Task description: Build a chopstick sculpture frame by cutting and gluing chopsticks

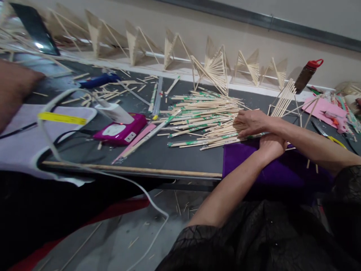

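My forearms cross at the wrists. My right hand (252,121) reaches over to the left, its bent fingers closed around the ends of wooden chopsticks (225,126) in a wide pile. Many of these chopsticks (194,121) are in clear wrappers with green print. Beneath my right wrist is my left hand (272,146), its fingers mostly hidden, over a purple cloth (242,160) at the table edge. Just right of both hands stands a partly built stick frame (283,99), with a slanted row of chopsticks across its top.
Finished stick models (216,67) line the wall. A magenta power box (121,130) with a white cable, a blue glue gun (100,80) and another person's arm (17,88) are left. A red-capped bottle (307,75), pink paper (324,113) and scissors (324,131) are right.
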Motion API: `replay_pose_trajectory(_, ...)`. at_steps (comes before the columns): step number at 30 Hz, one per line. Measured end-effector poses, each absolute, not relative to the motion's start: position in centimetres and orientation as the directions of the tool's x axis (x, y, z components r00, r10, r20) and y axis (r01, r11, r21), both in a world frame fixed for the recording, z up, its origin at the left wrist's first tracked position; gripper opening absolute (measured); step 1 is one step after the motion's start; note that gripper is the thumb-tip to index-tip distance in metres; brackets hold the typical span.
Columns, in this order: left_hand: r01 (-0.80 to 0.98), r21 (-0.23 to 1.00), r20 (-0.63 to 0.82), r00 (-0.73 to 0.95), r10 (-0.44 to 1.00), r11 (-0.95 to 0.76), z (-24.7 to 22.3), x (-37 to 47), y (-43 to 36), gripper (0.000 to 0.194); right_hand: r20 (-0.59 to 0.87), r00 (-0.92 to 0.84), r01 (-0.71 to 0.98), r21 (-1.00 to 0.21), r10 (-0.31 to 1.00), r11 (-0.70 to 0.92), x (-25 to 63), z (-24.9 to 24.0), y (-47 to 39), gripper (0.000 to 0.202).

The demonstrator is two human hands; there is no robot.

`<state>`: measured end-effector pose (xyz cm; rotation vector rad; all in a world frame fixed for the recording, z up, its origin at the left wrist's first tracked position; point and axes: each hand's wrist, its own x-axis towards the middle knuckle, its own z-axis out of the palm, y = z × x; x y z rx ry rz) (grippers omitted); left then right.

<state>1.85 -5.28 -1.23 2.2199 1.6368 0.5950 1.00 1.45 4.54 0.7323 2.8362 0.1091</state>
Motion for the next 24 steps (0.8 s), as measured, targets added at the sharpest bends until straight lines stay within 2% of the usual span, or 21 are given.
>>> replay_pose_trajectory(3,0.823,0.468,0.174,0.272,0.946,-0.322,-1.2,1.8,-5.4,0.041,-0.189,-0.851,0.471,0.135,0.489,0.872,1.1,4.4,1.4,0.042)
replay_pose_trajectory(7,0.833,0.479,0.123,0.25,0.96,-0.278,-1.1,1.6,-5.4,0.038,-0.237,-0.852,0.468,0.058,0.467,0.882,0.8,4.0,2.7,0.041)
replay_pose_trajectory(10,0.836,0.478,0.114,0.246,0.962,-0.27,-1.1,1.6,-5.3,0.035,-0.217,-0.855,0.475,0.035,0.471,0.879,0.8,3.8,3.4,0.04)
replay_pose_trajectory(18,0.854,0.461,0.096,0.221,0.971,-0.24,-1.5,1.8,-4.9,0.039,-0.202,-0.869,0.43,0.14,0.451,0.892,0.3,3.6,3.2,0.056)
replay_pose_trajectory(24,0.875,0.434,0.048,0.217,0.975,-0.216,-1.3,1.5,-4.9,0.04,-0.25,-0.846,0.426,0.213,0.471,0.879,-1.1,3.2,3.0,0.034)
